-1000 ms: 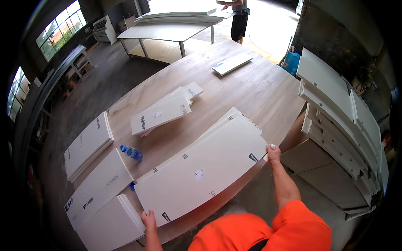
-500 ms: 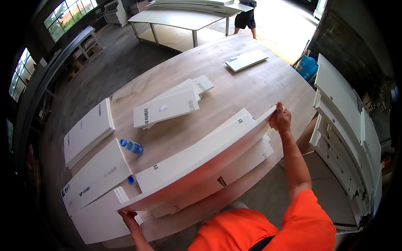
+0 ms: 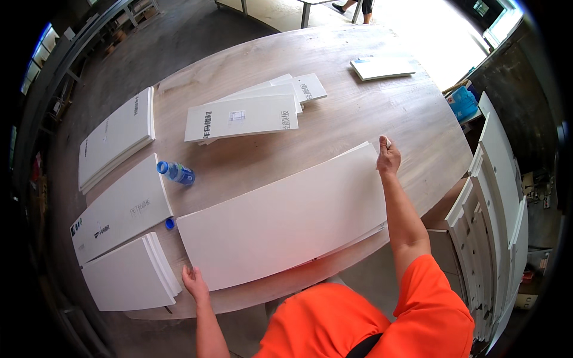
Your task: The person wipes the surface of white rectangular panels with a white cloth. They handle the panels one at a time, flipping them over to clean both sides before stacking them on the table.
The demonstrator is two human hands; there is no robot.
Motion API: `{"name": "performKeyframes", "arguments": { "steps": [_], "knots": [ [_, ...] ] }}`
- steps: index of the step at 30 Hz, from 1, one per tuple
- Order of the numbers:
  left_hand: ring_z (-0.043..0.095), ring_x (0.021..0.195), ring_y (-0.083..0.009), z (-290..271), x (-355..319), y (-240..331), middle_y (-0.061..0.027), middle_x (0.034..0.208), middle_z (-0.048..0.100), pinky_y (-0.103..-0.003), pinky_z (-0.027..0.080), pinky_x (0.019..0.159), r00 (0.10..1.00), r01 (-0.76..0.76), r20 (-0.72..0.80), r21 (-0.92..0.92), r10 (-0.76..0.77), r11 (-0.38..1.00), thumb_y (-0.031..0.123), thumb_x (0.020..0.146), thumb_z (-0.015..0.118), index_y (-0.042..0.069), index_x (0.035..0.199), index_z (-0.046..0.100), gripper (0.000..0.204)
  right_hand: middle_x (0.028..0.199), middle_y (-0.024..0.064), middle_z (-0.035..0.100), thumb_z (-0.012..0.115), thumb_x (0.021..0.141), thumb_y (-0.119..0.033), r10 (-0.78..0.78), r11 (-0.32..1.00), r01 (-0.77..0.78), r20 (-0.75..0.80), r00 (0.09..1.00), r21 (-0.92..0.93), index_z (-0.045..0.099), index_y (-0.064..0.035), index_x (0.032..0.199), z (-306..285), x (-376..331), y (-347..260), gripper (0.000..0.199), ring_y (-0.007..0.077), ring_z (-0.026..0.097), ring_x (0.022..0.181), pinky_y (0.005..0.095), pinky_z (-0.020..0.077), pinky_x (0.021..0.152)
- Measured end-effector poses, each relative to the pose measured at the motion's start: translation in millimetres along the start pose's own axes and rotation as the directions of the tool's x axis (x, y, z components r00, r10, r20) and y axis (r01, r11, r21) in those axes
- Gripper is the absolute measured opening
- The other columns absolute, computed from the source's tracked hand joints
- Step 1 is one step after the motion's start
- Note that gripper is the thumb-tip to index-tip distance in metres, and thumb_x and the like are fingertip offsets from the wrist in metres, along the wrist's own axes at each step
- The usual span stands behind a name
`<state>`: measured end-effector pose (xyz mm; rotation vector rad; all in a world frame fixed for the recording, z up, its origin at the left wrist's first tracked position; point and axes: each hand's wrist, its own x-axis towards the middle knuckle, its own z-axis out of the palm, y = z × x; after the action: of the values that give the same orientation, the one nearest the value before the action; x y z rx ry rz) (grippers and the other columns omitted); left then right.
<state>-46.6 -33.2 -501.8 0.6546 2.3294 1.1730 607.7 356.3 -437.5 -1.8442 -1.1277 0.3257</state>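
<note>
A long blank white panel (image 3: 280,221) lies at the near side of the table, its long sides rising toward the right. Other boards show beneath it along the far and near edges. At its right end is my right hand (image 3: 389,158), closed, with the thumb up beside the far corner. A small white bit peeks out between those fingers, too small to name. By the panel's lower left edge my left hand (image 3: 196,283) has fingers and thumb apart, grasping nothing. I cannot tell whether it touches the edge.
Stacked white boards stand left: a far stack (image 3: 116,140), a printed board (image 3: 122,209) and a near stack (image 3: 128,277). A blue-capped bottle (image 3: 176,173) lies near a loose blue cap (image 3: 170,224). Fanned boards (image 3: 242,119) sit mid-table. Panels (image 3: 498,149) lean at right.
The raised, tilted panel has come down flat onto the boards below, covering their print. My left hand has loosened from its corner. The view has shifted, and the person at the back has moved.
</note>
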Motion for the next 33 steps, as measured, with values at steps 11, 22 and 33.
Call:
{"name": "performKeyframes", "arguments": {
  "steps": [11,22,33],
  "knots": [
    [0.070,0.069,-0.0204,-34.9,-51.1,38.8,-0.0118,0.104,0.071,-0.035,0.061,0.063,0.790,0.592,0.413,-0.320,-0.454,0.739,0.025,0.104,0.066,-0.001,0.160,0.028,0.072,0.166,0.0175,0.032,0.045,0.092,-0.078,-0.237,0.593,0.753,0.831,0.503,-0.286,0.032,0.0018,0.159,126.2,-194.3,-107.8,0.105,0.0334,0.017,0.159,0.0463,0.0060,0.130],
    [0.072,0.067,-0.0196,-27.9,-46.5,23.6,-0.0112,0.098,0.074,-0.032,0.061,0.059,0.829,0.527,0.454,-0.439,-0.327,0.727,0.021,0.102,0.068,0.004,0.153,0.043,0.059,0.164,0.0203,0.035,0.040,0.097,-0.075,-0.581,0.438,0.855,0.813,0.032,0.279,0.037,0.0046,0.156,287.0,-446.8,-295.9,0.099,0.0358,0.023,0.157,0.0491,0.0149,0.129],
    [0.074,0.086,-0.0244,-46.3,-49.1,-2.6,-0.0171,0.108,0.072,-0.037,0.062,0.072,0.770,0.607,0.546,-0.471,-0.330,0.640,0.024,0.109,0.051,0.007,0.151,0.046,0.045,0.168,0.0205,0.028,0.036,0.097,-0.076,-0.592,0.441,0.852,0.805,0.040,0.283,0.036,0.0046,0.157,250.1,-493.8,-279.4,0.101,0.0327,0.020,0.158,0.0465,0.0107,0.130]
  ]
}}
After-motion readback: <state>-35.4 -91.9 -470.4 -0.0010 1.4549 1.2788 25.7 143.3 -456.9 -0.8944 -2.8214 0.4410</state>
